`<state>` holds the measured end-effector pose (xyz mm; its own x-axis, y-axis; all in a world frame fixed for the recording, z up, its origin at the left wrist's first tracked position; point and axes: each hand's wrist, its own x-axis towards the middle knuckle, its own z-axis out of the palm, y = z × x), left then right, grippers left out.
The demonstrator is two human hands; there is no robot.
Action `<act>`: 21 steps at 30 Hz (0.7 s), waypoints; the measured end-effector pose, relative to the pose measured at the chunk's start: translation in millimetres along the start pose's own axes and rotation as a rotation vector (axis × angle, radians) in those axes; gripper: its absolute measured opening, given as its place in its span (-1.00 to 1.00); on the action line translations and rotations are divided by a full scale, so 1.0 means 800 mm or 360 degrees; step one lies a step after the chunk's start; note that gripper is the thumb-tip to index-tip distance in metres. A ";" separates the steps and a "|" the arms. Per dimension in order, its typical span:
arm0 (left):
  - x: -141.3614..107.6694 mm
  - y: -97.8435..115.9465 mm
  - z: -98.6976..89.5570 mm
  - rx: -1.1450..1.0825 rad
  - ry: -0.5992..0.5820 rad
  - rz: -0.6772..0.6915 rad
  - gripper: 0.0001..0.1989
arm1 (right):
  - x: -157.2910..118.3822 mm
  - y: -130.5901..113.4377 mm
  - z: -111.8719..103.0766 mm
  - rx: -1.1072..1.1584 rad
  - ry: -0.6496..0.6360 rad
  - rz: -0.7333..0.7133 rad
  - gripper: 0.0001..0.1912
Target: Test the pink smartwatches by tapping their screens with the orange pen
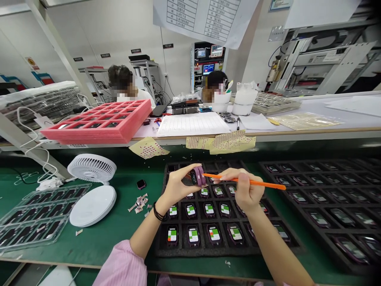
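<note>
My left hand (178, 184) holds two purple watch bodies (198, 176) pressed together on edge, between thumb and fingers. Pinched in my right hand (246, 187) is a long orange stick (262, 184), its tip at the side of the purple watch bodies. Both hands are above a black foam tray (199, 248), where watches with lit green and white screens (209, 209) sit in compartments.
A second black tray of watches (320, 218) lies at the right. On the left are a white fan (92, 169), clear plastic trays (38, 222), a loose watch (141, 184) and small scraps (139, 203). A shelf with a pink foam tray (125, 133) runs behind; two people sit beyond.
</note>
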<state>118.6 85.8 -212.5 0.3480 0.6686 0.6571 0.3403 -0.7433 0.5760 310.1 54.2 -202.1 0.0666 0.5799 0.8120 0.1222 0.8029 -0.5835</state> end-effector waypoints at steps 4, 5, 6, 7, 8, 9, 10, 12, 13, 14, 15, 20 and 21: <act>0.001 0.000 -0.001 -0.0013 0.0003 0.0050 -0.46 | -0.003 -0.002 0.001 0.0068 -0.0063 -0.0014 -0.60; 0.001 -0.001 -0.001 -0.0011 0.0000 0.0059 -0.46 | -0.003 -0.001 0.002 0.0070 -0.0075 -0.0023 -0.61; 0.001 -0.001 -0.001 -0.0006 -0.0003 0.0068 -0.45 | -0.004 0.000 0.002 0.0068 -0.0081 -0.0026 -0.62; 0.000 -0.001 -0.001 -0.0002 -0.0006 0.0075 -0.45 | -0.005 0.000 0.002 0.0064 -0.0082 -0.0028 -0.62; 0.000 -0.001 -0.001 0.0002 -0.0013 0.0080 -0.44 | -0.006 0.001 0.002 0.0057 -0.0081 -0.0031 -0.62; -0.001 -0.002 0.000 0.0006 -0.0018 0.0082 -0.45 | -0.006 0.002 0.001 0.0048 -0.0080 -0.0036 -0.62; -0.001 -0.002 0.000 0.0010 -0.0024 0.0081 -0.45 | -0.006 0.002 0.001 0.0038 -0.0078 -0.0042 -0.62; -0.001 -0.002 0.000 0.0015 -0.0033 0.0079 -0.45 | -0.006 0.002 0.000 0.0031 -0.0078 -0.0062 -0.63; -0.001 -0.002 0.000 0.0019 -0.0037 0.0078 -0.46 | -0.006 0.002 0.000 0.0031 -0.0080 -0.0069 -0.62; -0.001 -0.002 0.000 0.0022 -0.0039 0.0079 -0.46 | -0.005 0.001 -0.001 0.0027 -0.0081 -0.0072 -0.62; -0.001 -0.002 0.000 0.0025 -0.0040 0.0082 -0.46 | -0.005 0.001 -0.001 0.0020 -0.0083 -0.0078 -0.62; -0.001 -0.002 0.001 0.0034 -0.0010 0.0087 -0.45 | -0.002 -0.001 0.003 0.0002 -0.0089 -0.0133 -0.62; -0.002 -0.002 0.001 0.0043 -0.0003 0.0076 -0.45 | -0.001 -0.001 0.004 0.0019 -0.0089 -0.0151 -0.63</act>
<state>118.2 86.3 -214.6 0.3658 0.6326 0.6827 0.3466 -0.7733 0.5308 306.9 53.1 -202.5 -0.0002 0.5076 0.8616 0.1136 0.8560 -0.5043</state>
